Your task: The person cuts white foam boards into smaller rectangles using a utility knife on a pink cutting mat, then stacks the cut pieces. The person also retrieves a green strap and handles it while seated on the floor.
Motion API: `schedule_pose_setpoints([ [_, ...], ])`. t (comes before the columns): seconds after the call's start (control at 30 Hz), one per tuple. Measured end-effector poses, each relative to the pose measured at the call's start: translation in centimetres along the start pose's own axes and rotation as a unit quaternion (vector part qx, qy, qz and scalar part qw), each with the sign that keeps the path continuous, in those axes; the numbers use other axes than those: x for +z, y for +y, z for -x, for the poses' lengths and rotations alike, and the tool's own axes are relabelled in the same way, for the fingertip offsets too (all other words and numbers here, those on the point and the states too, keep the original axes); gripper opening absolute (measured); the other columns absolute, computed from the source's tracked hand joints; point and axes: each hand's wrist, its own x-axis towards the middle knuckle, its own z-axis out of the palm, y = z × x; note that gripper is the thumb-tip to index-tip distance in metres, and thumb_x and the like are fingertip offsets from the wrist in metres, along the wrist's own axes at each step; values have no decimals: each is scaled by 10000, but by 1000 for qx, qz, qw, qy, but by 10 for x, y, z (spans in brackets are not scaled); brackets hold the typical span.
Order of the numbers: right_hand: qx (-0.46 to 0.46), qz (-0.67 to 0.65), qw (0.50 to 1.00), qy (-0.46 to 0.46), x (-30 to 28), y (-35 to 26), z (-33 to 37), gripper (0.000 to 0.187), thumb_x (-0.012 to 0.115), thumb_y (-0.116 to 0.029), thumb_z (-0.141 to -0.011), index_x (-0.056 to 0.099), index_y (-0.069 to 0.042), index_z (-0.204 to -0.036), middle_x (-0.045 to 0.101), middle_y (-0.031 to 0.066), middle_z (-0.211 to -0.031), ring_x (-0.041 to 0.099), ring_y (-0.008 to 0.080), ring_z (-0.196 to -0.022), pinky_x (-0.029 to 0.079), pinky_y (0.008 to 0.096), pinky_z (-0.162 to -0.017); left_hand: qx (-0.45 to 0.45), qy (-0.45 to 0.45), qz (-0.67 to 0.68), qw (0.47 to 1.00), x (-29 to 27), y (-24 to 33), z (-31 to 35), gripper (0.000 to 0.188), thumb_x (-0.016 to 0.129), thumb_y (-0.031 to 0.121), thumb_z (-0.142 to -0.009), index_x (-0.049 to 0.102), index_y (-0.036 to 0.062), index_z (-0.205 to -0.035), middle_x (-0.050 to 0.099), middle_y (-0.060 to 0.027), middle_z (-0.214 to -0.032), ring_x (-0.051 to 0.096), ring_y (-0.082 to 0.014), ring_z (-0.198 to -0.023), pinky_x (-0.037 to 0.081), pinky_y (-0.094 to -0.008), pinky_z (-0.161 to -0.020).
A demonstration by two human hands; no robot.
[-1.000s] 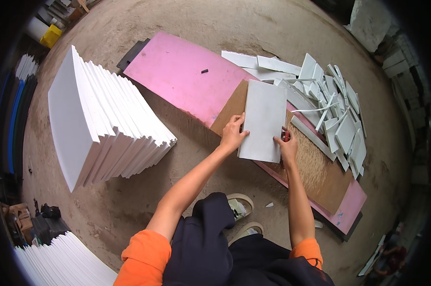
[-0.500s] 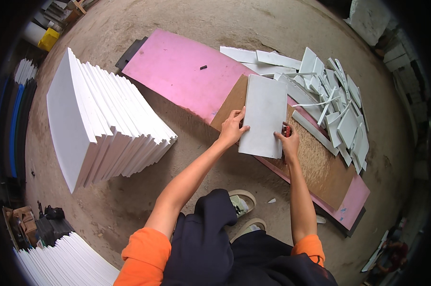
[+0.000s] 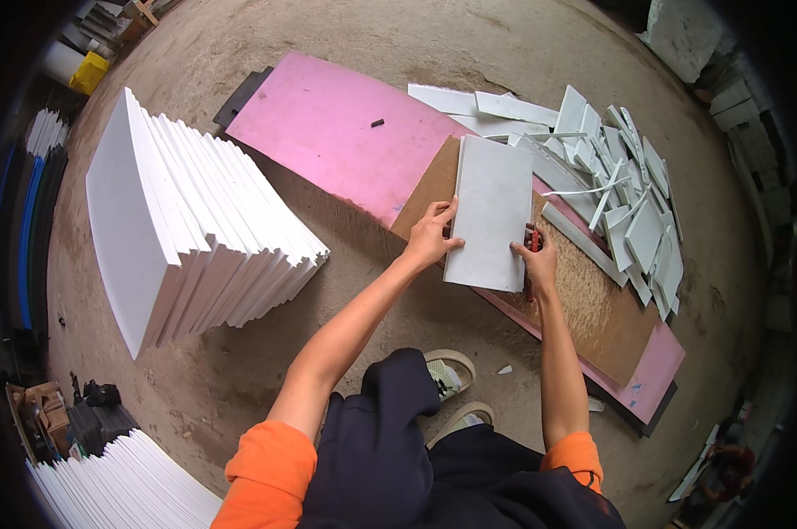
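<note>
A rectangular white board [image 3: 492,207] is gripped by its two long edges above a brown fibre board [image 3: 605,322]. My left hand [image 3: 431,235] holds its left edge, thumb on the upper face and fingers beside and below. My right hand [image 3: 541,260] closes on the right edge near the front corner, its thumb on the face. A small red tool [image 3: 534,240] is also tucked in the right hand; its working end is hidden. The brown board lies across a long pink board [image 3: 345,132].
To the left stands a large stack of white sheets [image 3: 165,238]. Loose white offcuts [image 3: 636,203] are heaped at the right. A short black piece [image 3: 378,122] lies on the pink board. More white sheets [image 3: 125,485] stand at lower left. A person [image 3: 729,472] is at lower right.
Both hands and the white board have shifted very slightly to the right. The grip looks the same.
</note>
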Motion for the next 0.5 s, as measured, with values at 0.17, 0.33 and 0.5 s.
schedule_pose_setpoints([
  [0.17, -4, 3, 1000, 2, 0, -4, 2, 502, 696, -29, -626, 534, -10, -1101, 582, 128, -1022, 552, 185, -920, 433, 280, -820, 2, 6, 51, 999, 1, -4, 0, 837, 750, 159, -613, 327, 198, -1334, 403, -84, -1247, 559, -213, -910, 462, -326, -821],
  [0.33, -9, 8, 1000, 1, -1, -1, 1, 498, 688, -22, -634, 544, -25, -1110, 585, 114, -997, 546, 171, -909, 441, 276, -800, -8, 7, 25, 1000, 1, 0, -1, 827, 749, 135, -606, 344, 184, -1325, 416, -85, -1236, 551, -214, -909, 467, -314, -808],
  [0.5, -26, 34, 999, 13, 3, 0, -1, 488, 673, -10, -652, 546, -39, -1122, 599, 91, -927, 566, 145, -804, 464, 256, -739, -14, 11, 65, 998, 1, 1, 2, 831, 752, 121, -595, 347, 134, -1321, 425, -85, -1219, 548, -214, -873, 461, -320, -813],
])
